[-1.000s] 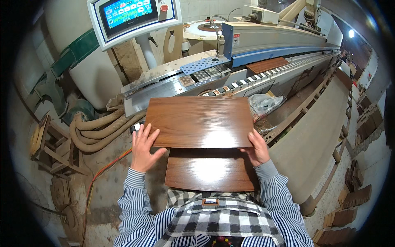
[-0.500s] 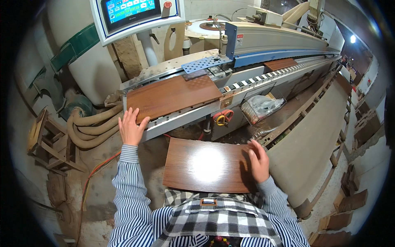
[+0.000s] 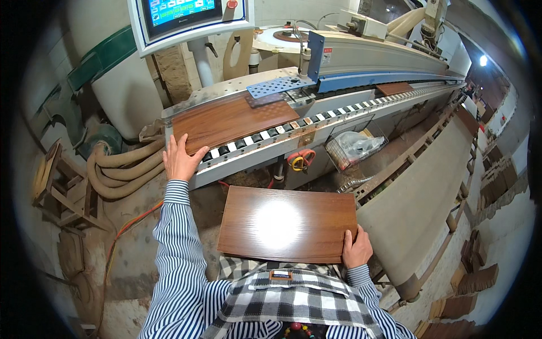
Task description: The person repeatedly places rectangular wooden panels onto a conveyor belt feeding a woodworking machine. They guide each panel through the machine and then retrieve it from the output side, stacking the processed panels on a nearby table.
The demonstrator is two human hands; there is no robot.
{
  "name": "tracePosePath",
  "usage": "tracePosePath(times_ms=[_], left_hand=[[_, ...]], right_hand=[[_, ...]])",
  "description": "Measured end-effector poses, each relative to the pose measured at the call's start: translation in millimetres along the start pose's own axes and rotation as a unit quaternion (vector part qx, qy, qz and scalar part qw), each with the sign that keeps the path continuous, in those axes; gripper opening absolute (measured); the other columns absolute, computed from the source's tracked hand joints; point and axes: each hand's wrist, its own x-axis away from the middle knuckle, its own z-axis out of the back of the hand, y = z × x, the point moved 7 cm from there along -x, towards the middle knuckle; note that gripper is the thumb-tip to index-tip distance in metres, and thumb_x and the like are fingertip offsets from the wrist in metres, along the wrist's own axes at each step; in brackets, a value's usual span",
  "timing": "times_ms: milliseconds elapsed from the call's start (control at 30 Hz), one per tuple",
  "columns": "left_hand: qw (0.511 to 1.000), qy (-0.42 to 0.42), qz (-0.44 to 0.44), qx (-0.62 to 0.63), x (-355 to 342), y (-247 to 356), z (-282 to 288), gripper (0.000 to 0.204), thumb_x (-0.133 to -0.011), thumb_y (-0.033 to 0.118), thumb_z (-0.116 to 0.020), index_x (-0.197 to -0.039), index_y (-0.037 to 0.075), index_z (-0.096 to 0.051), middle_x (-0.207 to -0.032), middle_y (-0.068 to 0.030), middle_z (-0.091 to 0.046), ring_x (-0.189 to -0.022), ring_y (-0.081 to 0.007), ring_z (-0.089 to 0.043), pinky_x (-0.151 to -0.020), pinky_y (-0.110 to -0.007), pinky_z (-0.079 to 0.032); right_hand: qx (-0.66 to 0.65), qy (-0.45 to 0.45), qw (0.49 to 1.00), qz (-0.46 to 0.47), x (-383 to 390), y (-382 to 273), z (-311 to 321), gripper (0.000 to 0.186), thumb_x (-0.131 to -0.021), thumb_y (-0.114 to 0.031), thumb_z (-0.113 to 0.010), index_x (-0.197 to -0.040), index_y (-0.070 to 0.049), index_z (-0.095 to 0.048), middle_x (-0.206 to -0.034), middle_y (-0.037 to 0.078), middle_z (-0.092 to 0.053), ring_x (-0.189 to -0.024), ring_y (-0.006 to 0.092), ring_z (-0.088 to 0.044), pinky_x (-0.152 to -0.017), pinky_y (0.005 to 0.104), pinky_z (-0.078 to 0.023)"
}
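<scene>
A brown wood-grain panel lies on the bed of a long machine, its far right part under a blue perforated plate. My left hand rests against the panel's near left corner, fingers spread, not wrapped round it. Close to my body is a second brown panel, flat and shiny with a bright glare spot. At its lower right edge my right hand grips this panel, some fingers hidden underneath. Farther along the machine, another brown panel sits beside the blue rail.
Black and white track pads run along the machine's front. Scissors with red and yellow handles hang below, near a wire basket holding clear plastic. A control screen stands at upper left. To the right slopes a wide belt; ribbed hoses curl at left.
The panel on the machine has shifted away from me, baring more track pads. My right hand has come down from above the nearer panel onto its right edge.
</scene>
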Motion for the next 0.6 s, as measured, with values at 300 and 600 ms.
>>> tracePosePath(times_ms=[300, 600], left_hand=[[1.000, -0.014, 0.015, 0.001, 2, -3, 0, 0.082, -0.074, 0.061, -0.063, -0.136, 0.011, -0.042, -0.146, -0.0209, -0.030, -0.135, -0.0339, -0.027, -0.109, -0.049, -0.022], [0.998, -0.031, 0.017, 0.048, -1, -9, -8, 0.085, -0.074, 0.062, -0.064, -0.138, 0.011, -0.040, -0.148, -0.0202, -0.027, -0.138, -0.0348, -0.023, -0.107, -0.050, -0.027]], right_hand=[[-0.498, -0.086, 0.850, -0.149, -13, 35, -18, 0.030, -0.088, -0.018, -0.060, -0.110, 0.002, -0.054, -0.096, 0.008, -0.064, -0.083, 0.0187, -0.061, -0.076, 0.0326, -0.049], [-0.635, -0.218, 0.706, -0.225, -2, 33, -44, 0.030, -0.091, -0.014, -0.054, -0.116, 0.001, -0.053, -0.106, 0.008, -0.062, -0.095, 0.0167, -0.060, -0.085, 0.0312, -0.048]])
